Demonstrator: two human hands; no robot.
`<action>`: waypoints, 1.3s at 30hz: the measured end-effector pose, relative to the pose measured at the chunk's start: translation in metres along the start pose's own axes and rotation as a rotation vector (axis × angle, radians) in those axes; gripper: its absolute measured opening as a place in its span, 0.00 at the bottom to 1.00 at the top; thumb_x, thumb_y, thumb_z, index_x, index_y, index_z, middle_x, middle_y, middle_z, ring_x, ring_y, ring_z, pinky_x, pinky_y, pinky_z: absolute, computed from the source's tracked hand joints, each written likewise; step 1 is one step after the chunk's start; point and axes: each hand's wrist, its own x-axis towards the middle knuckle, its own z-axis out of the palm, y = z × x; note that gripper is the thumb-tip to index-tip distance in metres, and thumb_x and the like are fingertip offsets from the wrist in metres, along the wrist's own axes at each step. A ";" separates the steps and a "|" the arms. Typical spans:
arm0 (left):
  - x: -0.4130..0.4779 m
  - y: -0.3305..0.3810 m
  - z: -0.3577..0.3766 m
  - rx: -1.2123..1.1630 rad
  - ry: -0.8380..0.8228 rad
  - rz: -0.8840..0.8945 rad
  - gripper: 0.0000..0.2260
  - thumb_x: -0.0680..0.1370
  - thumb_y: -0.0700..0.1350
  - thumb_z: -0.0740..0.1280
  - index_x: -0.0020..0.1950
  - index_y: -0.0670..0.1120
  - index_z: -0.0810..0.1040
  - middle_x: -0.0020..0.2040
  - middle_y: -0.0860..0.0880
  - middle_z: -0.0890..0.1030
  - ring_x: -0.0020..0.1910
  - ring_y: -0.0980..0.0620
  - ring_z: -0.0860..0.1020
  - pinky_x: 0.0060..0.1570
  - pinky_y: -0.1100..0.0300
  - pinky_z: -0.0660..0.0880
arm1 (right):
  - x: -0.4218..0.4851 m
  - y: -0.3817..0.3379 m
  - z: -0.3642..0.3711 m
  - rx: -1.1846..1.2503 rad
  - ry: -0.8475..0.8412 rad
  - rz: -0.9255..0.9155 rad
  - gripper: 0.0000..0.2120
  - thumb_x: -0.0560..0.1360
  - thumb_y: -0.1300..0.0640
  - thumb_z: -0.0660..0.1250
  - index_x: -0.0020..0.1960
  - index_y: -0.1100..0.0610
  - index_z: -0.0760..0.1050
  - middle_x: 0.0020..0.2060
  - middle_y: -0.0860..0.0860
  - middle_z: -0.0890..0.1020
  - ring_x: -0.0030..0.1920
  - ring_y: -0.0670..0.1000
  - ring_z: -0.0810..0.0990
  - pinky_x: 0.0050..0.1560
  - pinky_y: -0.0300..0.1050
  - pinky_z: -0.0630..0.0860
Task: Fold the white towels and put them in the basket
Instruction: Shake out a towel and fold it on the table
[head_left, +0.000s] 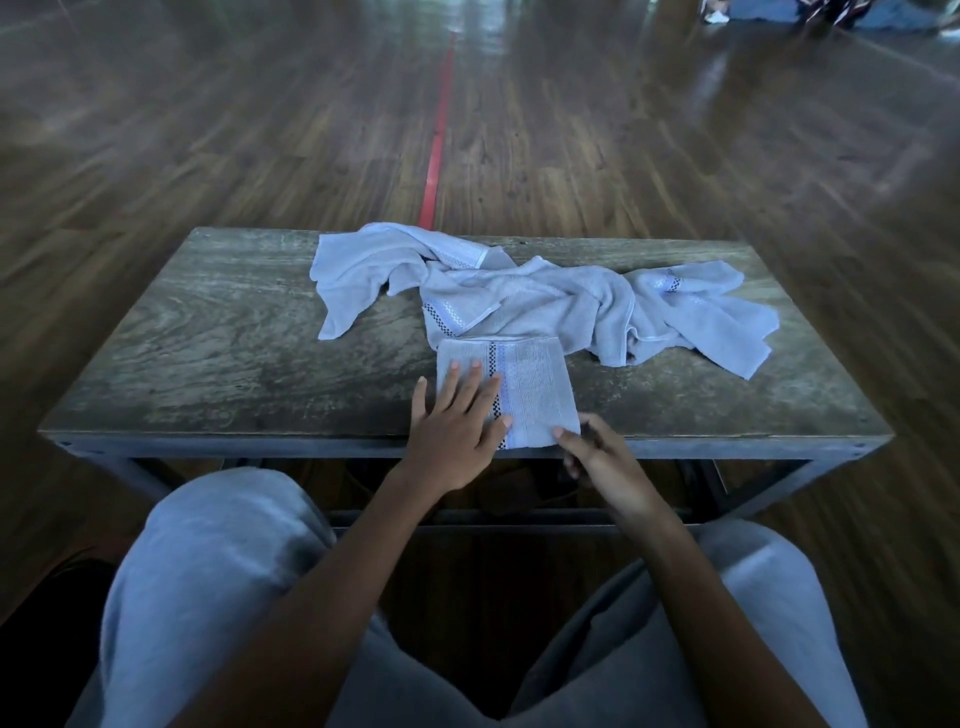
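A folded white towel (530, 389) with a dark checked stripe lies at the near edge of the wooden table (218, 343). My left hand (454, 426) lies flat on its left half, fingers straight and spread. At the towel's near right corner my right hand (597, 457) has its fingers curled, the fingertips touching the corner. Behind the folded one, several unfolded white towels (545, 299) lie crumpled in a heap across the back and right of the table. No basket is in view.
The table has a dark metal frame, and my knees in grey trousers (218, 571) are below its front edge. A wooden floor with a red line (436, 140) stretches beyond. Dark objects sit under the table, too dim to identify.
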 end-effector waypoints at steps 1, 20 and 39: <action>0.000 -0.001 0.000 -0.004 0.004 0.000 0.25 0.81 0.60 0.44 0.77 0.57 0.45 0.78 0.54 0.42 0.76 0.53 0.37 0.72 0.43 0.36 | 0.001 0.000 -0.002 -0.005 0.010 -0.001 0.08 0.76 0.56 0.67 0.52 0.57 0.75 0.28 0.46 0.74 0.30 0.46 0.71 0.32 0.37 0.68; 0.001 0.005 -0.003 -0.005 -0.031 -0.014 0.25 0.81 0.59 0.44 0.78 0.55 0.45 0.78 0.52 0.40 0.76 0.51 0.36 0.71 0.41 0.34 | 0.005 -0.010 -0.015 -0.063 -0.050 0.030 0.07 0.76 0.55 0.68 0.48 0.58 0.80 0.22 0.46 0.69 0.23 0.47 0.61 0.27 0.41 0.57; -0.004 -0.002 -0.003 0.104 0.011 0.026 0.32 0.79 0.64 0.42 0.78 0.49 0.44 0.79 0.49 0.41 0.76 0.51 0.37 0.66 0.41 0.26 | 0.009 -0.008 -0.012 -0.464 0.013 0.024 0.21 0.73 0.43 0.68 0.33 0.59 0.71 0.26 0.51 0.71 0.28 0.48 0.71 0.29 0.41 0.65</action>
